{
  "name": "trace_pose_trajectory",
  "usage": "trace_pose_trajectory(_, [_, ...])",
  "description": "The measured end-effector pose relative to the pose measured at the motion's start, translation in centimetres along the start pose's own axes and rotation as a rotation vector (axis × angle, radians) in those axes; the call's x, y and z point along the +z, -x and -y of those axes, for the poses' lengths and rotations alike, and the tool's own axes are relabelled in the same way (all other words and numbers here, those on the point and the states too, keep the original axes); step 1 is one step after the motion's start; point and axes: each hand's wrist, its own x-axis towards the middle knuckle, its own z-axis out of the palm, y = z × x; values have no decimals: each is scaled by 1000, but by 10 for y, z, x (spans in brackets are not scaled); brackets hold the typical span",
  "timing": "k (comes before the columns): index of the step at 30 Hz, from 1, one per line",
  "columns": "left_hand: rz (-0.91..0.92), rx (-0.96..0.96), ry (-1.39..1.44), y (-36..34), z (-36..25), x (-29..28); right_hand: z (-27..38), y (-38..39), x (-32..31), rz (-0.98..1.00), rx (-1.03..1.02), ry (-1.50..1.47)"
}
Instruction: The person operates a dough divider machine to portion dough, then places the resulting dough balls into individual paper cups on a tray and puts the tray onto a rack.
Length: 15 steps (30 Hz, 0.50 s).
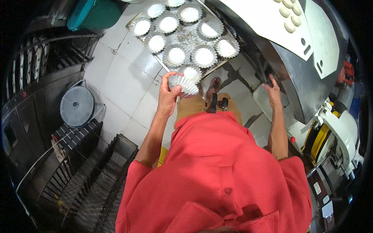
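My left hand (169,96) is closed around a fluted silver baking mould (183,86), tilted, with its ridged side showing. I cannot tell whether more moulds are nested in it. Just beyond that hand lies a worn metal baking tray (154,55), bearing several fluted moulds whose inside bottoms look white. The nearest of these, a mould (192,73), sits at the tray's near corner by my left hand. On the right, my right hand (273,92) has its fingers apart and holds nothing visible. It is beside the dark side of a metal worktable (286,73).
Several pale dough balls (289,25) rest on white boards (268,19) atop the worktable. Dark metal racks (83,182) stand at left, near a round grey lid-like disc (77,104). A green bin (97,15) is at far left, a white-and-yellow machine (330,136) at right.
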Motion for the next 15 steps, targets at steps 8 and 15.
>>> trace_pose_trajectory(8, [-122,679,-839,-87,-11,-18,28,30,46,81,-57,448])
trace_pose_trajectory(15, [-223,878,-1319,-180,-5,4,57,47,63,220,-168,577])
